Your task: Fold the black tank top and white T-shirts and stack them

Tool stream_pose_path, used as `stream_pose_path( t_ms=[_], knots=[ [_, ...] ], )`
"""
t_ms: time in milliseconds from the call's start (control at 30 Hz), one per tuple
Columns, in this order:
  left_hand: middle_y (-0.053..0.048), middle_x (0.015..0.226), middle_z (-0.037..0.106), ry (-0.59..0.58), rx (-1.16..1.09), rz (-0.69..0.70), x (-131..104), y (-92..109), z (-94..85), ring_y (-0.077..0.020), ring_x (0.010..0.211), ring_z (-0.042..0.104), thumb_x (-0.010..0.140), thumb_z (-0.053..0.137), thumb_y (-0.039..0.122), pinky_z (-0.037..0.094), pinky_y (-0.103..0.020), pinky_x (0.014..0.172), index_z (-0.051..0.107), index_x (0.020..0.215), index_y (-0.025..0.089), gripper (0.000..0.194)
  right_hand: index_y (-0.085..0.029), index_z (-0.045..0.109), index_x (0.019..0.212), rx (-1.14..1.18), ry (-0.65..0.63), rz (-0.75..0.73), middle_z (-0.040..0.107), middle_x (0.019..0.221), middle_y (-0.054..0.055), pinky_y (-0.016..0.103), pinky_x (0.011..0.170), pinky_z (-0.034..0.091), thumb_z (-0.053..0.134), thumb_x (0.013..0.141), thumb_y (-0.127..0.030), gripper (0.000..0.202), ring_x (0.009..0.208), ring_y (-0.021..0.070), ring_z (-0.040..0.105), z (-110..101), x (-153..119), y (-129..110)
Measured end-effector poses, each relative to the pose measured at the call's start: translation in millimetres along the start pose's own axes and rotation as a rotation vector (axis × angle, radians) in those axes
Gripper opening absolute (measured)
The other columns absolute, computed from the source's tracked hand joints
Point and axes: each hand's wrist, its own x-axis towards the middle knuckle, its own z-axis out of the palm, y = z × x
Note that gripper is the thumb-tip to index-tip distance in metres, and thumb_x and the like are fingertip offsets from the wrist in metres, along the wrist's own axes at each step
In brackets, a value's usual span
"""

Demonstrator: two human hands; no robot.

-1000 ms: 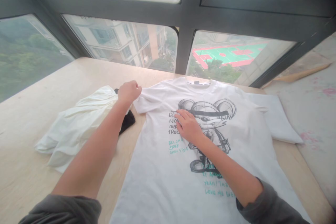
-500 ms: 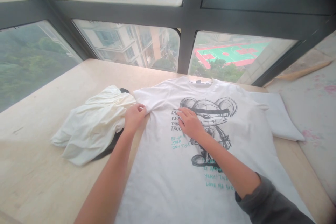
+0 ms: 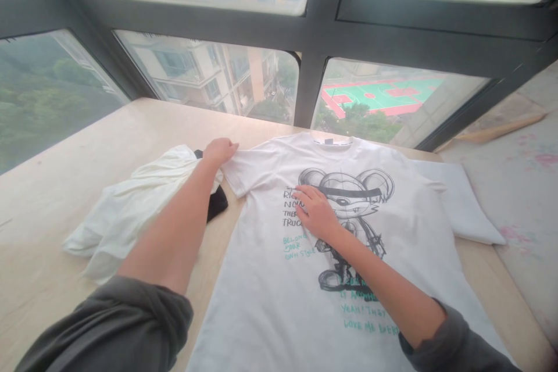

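Note:
A white T-shirt (image 3: 261,279) lies spread out, its neck toward the window, with a sketched bear and black and green lettering on the front. My left hand (image 3: 221,151) is closed at the upper corner of the left-side sleeve, fingers pinched on the cloth; the fingertips are partly hidden. Flat on the chest print rests my right hand (image 3: 317,212), fingers stretched out over the lettering and the edge of the bear. Beside the sleeve, a crumpled cream-white garment (image 3: 143,192) lies partly behind my left forearm, with black cloth (image 3: 217,204) showing under it.
The pale stone ledge (image 3: 39,209) runs up to dark window frames (image 3: 196,26). A folded white cloth (image 3: 468,200) sticks out from under the shirt's right side. A flowered wall or panel (image 3: 529,209) borders the ledge on the right.
My left hand has moved up and away from me, from the sleeve's lower edge to its upper corner, and the sleeve lies flatter. The cream garment has shifted left. My right hand stays put.

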Motion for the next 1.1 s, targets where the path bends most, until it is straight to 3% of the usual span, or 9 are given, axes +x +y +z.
stream_pose_path(
  t_ms=[100, 200, 333, 433, 633, 767, 867, 1000, 1100],
  knots=[
    [-0.014, 0.098, 0.075, -0.089, 0.02, 0.057, 25.1, -5.8, -0.9, -0.0302, 0.096, 0.068, 0.081, 0.055, 0.048, 0.048, -0.032, 0.081, 0.075, 0.084, 0.018, 0.037, -0.022, 0.071, 0.108, 0.073, -0.031, 0.127, 0.071, 0.114, 0.007, 0.04, 0.096, 0.05, 0.047, 0.096, -0.029, 0.027, 0.109, 0.0238, 0.064, -9.4, 37.4, 9.4],
    [-0.009, 0.094, 0.076, -0.134, 0.022, 0.135, 32.5, -7.0, 0.4, -0.026, 0.092, 0.068, 0.073, 0.063, 0.046, 0.047, -0.027, 0.076, 0.075, 0.079, 0.021, 0.029, -0.022, 0.071, 0.108, 0.034, -0.053, 0.149, 0.072, 0.111, 0.006, 0.035, 0.093, 0.05, 0.045, 0.096, -0.025, 0.029, 0.104, 0.0219, 0.065, -11.0, 107.2, 26.7],
    [-0.006, 0.089, 0.076, -0.176, -0.003, 0.197, 27.3, -7.3, 0.0, -0.0231, 0.085, 0.068, 0.07, 0.066, 0.051, 0.046, -0.025, 0.072, 0.074, 0.076, 0.021, 0.032, -0.018, 0.071, 0.112, -0.116, -0.145, 0.136, 0.07, 0.117, 0.008, 0.033, 0.096, 0.046, 0.049, 0.092, -0.017, 0.03, 0.109, 0.0216, 0.062, 6.5, 199.2, 49.8],
    [-0.006, 0.082, 0.075, -0.202, -0.027, 0.212, 21.2, -13.6, -3.1, -0.0223, 0.079, 0.067, 0.07, 0.066, 0.055, 0.047, -0.026, 0.069, 0.074, 0.073, 0.021, 0.036, -0.018, 0.072, 0.108, -0.148, -0.18, 0.146, 0.07, 0.113, 0.009, 0.034, 0.091, 0.046, 0.056, 0.087, -0.018, 0.027, 0.105, 0.024, 0.061, 22.0, 233.9, 60.2],
    [-0.004, 0.082, 0.075, -0.192, -0.087, 0.23, 19.0, -28.2, -12.0, -0.0204, 0.075, 0.067, 0.071, 0.067, 0.042, 0.048, -0.026, 0.066, 0.075, 0.075, 0.021, 0.023, -0.02, 0.074, 0.093, -0.174, -0.177, 0.139, 0.071, 0.104, 0.008, 0.033, 0.086, 0.044, 0.052, 0.086, -0.013, 0.024, 0.098, 0.0228, 0.06, 29.0, 244.3, 72.4],
    [-0.006, 0.097, 0.075, -0.036, -0.102, 0.22, 23.4, -24.7, -10.3, -0.0224, 0.092, 0.068, 0.077, 0.062, 0.036, 0.049, -0.029, 0.083, 0.075, 0.089, 0.022, 0.023, -0.019, 0.071, 0.097, -0.18, -0.028, 0.227, 0.069, 0.106, 0.01, 0.034, 0.082, 0.045, 0.047, 0.09, -0.017, 0.025, 0.1, 0.0252, 0.058, 29.1, 241.6, 76.7],
    [-0.006, 0.106, 0.074, 0.054, -0.084, 0.174, 24.2, -19.6, -1.0, -0.0249, 0.102, 0.066, 0.078, 0.058, 0.03, 0.048, -0.033, 0.092, 0.073, 0.098, 0.023, 0.026, -0.019, 0.069, 0.098, -0.208, 0.001, 0.313, 0.068, 0.108, 0.012, 0.038, 0.085, 0.045, 0.044, 0.092, -0.019, 0.026, 0.103, 0.0271, 0.057, 34.8, 237.2, 75.4],
    [-0.012, 0.098, 0.074, 0.052, -0.053, 0.059, 19.7, -20.3, 8.7, -0.0322, 0.098, 0.067, 0.076, 0.062, 0.043, 0.05, -0.04, 0.086, 0.072, 0.095, 0.02, 0.031, -0.018, 0.068, 0.105, -0.263, -0.012, 0.322, 0.065, 0.117, 0.014, 0.045, 0.096, 0.041, 0.042, 0.094, -0.02, 0.027, 0.115, 0.0307, 0.052, 43.3, 229.2, 67.0],
    [-0.011, 0.074, 0.071, -0.039, -0.086, 0.008, 13.1, -27.2, 6.2, -0.03, 0.078, 0.068, 0.073, 0.065, 0.057, 0.051, -0.037, 0.072, 0.069, 0.079, 0.018, 0.04, -0.017, 0.065, 0.115, -0.276, 0.001, 0.259, 0.062, 0.123, 0.015, 0.048, 0.099, 0.039, 0.045, 0.092, -0.021, 0.031, 0.119, 0.0324, 0.05, 44.9, 218.1, 56.6]
  ],
)
